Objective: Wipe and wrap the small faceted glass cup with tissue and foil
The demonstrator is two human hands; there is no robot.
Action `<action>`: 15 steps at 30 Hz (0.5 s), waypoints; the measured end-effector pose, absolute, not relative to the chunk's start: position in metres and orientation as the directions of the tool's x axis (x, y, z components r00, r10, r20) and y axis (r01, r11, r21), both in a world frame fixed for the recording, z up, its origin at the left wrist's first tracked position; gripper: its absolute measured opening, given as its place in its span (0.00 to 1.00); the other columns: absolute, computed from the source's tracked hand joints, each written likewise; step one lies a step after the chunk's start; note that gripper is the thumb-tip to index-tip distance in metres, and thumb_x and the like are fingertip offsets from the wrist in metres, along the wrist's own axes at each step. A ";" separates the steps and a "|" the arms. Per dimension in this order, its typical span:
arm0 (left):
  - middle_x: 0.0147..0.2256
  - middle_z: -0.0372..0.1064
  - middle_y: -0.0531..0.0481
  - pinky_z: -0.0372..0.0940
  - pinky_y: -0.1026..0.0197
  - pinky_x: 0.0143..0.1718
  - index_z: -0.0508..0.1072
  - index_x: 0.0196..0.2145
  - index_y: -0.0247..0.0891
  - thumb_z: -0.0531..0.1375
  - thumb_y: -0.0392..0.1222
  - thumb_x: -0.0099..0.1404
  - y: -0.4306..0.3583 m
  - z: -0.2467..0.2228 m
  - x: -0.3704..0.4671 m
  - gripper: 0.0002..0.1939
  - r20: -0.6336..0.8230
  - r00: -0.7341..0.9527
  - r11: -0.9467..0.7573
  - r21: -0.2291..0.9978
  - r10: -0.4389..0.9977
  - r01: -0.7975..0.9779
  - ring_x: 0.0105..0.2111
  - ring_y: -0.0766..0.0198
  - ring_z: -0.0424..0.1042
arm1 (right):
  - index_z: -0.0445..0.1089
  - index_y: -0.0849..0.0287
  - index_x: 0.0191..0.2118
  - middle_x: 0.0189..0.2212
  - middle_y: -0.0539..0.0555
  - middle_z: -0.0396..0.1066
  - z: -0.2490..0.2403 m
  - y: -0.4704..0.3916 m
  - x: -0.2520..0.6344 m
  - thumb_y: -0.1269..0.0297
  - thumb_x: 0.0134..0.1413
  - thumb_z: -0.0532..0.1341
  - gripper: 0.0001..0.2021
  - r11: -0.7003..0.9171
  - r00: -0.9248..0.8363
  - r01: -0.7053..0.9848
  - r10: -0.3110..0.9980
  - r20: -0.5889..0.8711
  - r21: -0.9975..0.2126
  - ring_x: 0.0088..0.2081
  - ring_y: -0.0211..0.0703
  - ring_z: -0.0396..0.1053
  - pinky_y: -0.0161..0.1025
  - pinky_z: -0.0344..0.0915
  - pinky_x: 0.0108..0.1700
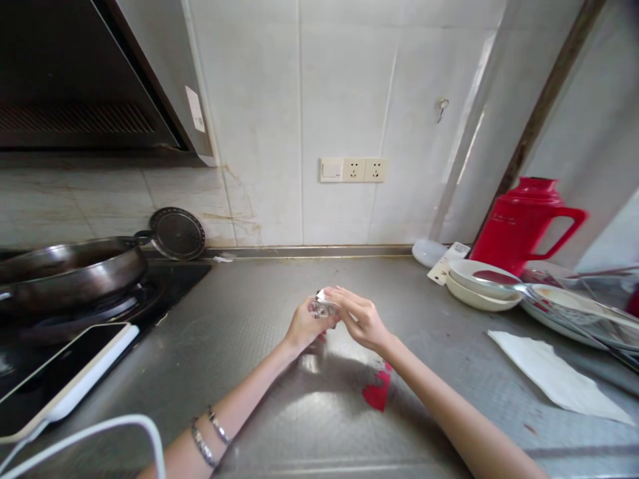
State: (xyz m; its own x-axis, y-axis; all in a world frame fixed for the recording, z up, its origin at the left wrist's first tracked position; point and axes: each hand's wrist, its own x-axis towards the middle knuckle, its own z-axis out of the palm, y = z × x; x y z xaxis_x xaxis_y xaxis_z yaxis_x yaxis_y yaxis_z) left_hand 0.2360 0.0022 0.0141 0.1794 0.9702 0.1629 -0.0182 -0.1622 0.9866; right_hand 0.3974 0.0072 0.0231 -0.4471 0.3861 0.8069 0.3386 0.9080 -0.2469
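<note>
Both hands meet above the middle of the counter. My left hand [305,327] is closed around a small, clear and dark-patterned object [315,307], mostly covered by the fingers. My right hand [362,318] bends over it from the right, fingers together, against a crumpled white piece [327,303] that looks like paper or tissue. Whether that white piece is attached to the object, I cannot tell. A torn red scrap [378,389] lies on the counter below my right wrist. Another bit of red shows just under the hands, partly hidden.
At left, a frying pan [74,273] sits on the stove beside a phone [60,379] with a white cable. To the right are a red thermos [522,223], stacked bowls [482,299], plates [574,329] and a white tissue [556,372]. A tiled wall with sockets [364,170] stands behind.
</note>
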 end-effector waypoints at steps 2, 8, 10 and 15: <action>0.28 0.69 0.51 0.63 0.69 0.16 0.67 0.40 0.33 0.70 0.50 0.45 0.002 0.012 0.237 0.28 0.159 0.179 -0.159 0.987 0.971 -0.015 0.24 0.67 0.69 | 0.67 0.52 0.56 0.52 0.54 0.71 0.023 0.010 0.399 0.68 0.64 0.50 0.18 0.904 -0.446 0.322 0.407 0.797 -0.281 0.55 0.47 0.68 0.53 0.61 0.61; 0.31 0.68 0.52 0.64 0.67 0.14 0.64 0.44 0.34 0.71 0.46 0.43 0.001 0.008 0.237 0.32 0.096 0.166 -0.093 0.995 0.982 -0.021 0.18 0.71 0.65 | 0.75 0.59 0.45 0.37 0.55 0.78 0.019 0.014 0.392 0.58 0.65 0.52 0.17 0.705 -0.208 0.416 0.689 0.695 -0.574 0.39 0.47 0.77 0.38 0.73 0.41; 0.30 0.69 0.53 0.64 0.67 0.16 0.64 0.43 0.34 0.72 0.47 0.43 0.001 0.008 0.237 0.32 0.099 0.165 -0.094 0.995 0.981 -0.041 0.19 0.70 0.66 | 0.74 0.59 0.48 0.41 0.56 0.78 0.018 0.010 0.389 0.60 0.65 0.51 0.16 0.730 -0.229 0.406 0.663 0.712 -0.549 0.44 0.48 0.75 0.40 0.72 0.46; 0.25 0.69 0.54 0.62 0.69 0.18 0.67 0.38 0.34 0.70 0.49 0.46 0.001 0.012 0.237 0.25 0.158 0.172 -0.158 0.987 0.972 -0.013 0.20 0.70 0.67 | 0.68 0.54 0.54 0.52 0.54 0.71 0.020 0.005 0.388 0.67 0.65 0.48 0.17 0.884 -0.440 0.314 0.460 0.771 -0.347 0.56 0.45 0.66 0.51 0.59 0.62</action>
State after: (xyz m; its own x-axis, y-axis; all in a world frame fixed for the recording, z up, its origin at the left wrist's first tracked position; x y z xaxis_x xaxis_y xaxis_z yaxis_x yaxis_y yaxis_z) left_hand 0.2370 0.0012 0.0121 0.1718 0.9724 0.1581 -0.0133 -0.1582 0.9873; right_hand 0.3882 0.0055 0.0205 -0.4402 0.4596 0.7713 0.3139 0.8836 -0.3474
